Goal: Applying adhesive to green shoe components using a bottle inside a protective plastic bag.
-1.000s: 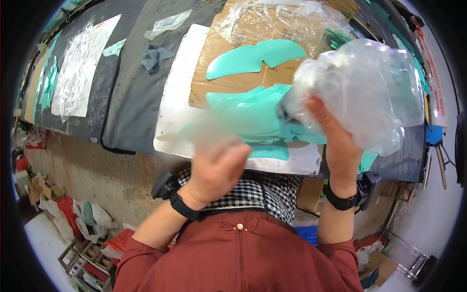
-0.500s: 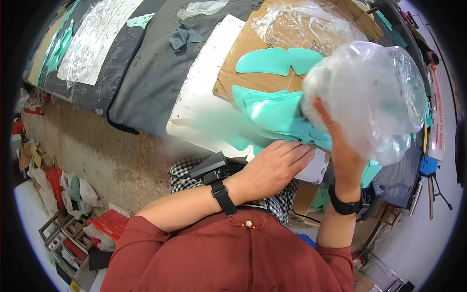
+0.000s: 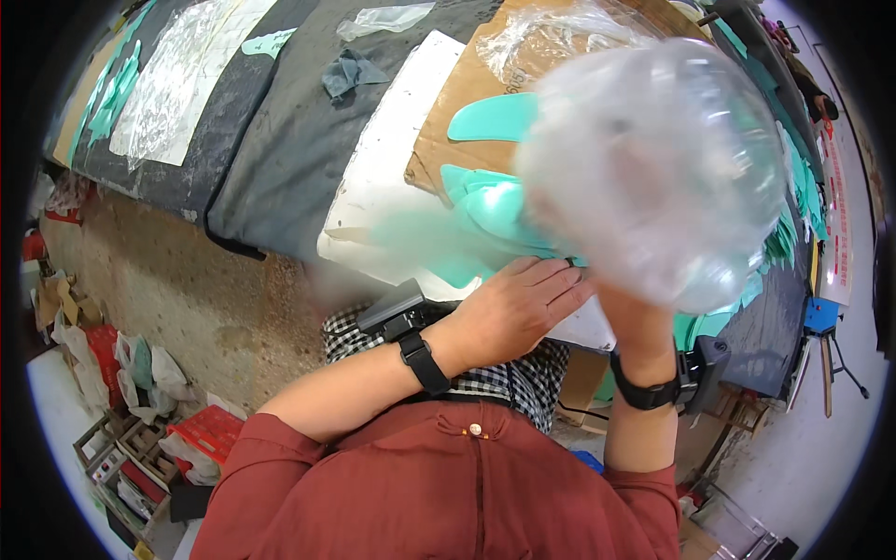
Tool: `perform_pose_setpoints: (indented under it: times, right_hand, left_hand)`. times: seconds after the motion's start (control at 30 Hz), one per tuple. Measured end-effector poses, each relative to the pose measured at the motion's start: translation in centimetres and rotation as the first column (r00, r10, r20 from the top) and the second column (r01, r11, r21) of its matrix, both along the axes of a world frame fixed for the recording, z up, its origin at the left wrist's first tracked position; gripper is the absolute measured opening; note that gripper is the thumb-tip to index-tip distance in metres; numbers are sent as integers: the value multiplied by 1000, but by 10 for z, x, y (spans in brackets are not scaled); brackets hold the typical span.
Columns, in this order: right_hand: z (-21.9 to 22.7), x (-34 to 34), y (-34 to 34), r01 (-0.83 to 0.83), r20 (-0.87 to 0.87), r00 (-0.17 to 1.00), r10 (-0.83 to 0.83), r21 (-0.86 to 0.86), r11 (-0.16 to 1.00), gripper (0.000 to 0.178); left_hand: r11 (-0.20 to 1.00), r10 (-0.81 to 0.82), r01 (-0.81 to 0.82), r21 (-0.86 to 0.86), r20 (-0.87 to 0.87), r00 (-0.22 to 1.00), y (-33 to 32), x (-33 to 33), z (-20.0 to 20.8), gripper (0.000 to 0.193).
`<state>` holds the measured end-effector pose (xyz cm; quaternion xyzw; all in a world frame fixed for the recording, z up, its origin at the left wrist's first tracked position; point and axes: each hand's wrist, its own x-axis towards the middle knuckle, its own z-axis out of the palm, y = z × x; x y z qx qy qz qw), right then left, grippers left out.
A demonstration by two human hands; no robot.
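Roughly, stained floor [image 3: 177,257] lies left of the dark table [image 3: 271,173]; on that, white board [image 3: 373,182] with cardboard [image 3: 425,161] over it; blurred clear bag [image 3: 653,168] covers their right side, right hand [image 3: 638,322] at its near edge, fingers obscured, can't tell if gripping. Green stack [image 3: 490,203] lies just beyond the left hand [image 3: 523,303], long axis apparently left-right, right end behind bag; left looks nearer, fingers together at the near edge, pinch or rest unclear.
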<state>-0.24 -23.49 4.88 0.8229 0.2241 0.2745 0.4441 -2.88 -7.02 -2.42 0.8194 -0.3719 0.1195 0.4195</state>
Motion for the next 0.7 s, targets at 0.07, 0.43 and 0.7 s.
perform_pose_setpoints:
  times: [0.07, 0.43, 0.7]
  right_hand:
    - [12, -8, 1, -98, -107, 987, 121, 200, 975, 30]
    - [53, 12, -27, 326, -274, 938, 214, 906, -269, 37]
    - [44, 15, -42, 138, -181, 941, 285, 977, 164, 37]
  left_hand:
    - [998, -59, 56, -42, -59, 996, 8, 0, 0, 45]
    - [985, -120, 121, -123, 12, 993, 17, 0, 24, 26]
    - [985, 137, -144, 99, 72, 988, 11, 5, 19, 24]
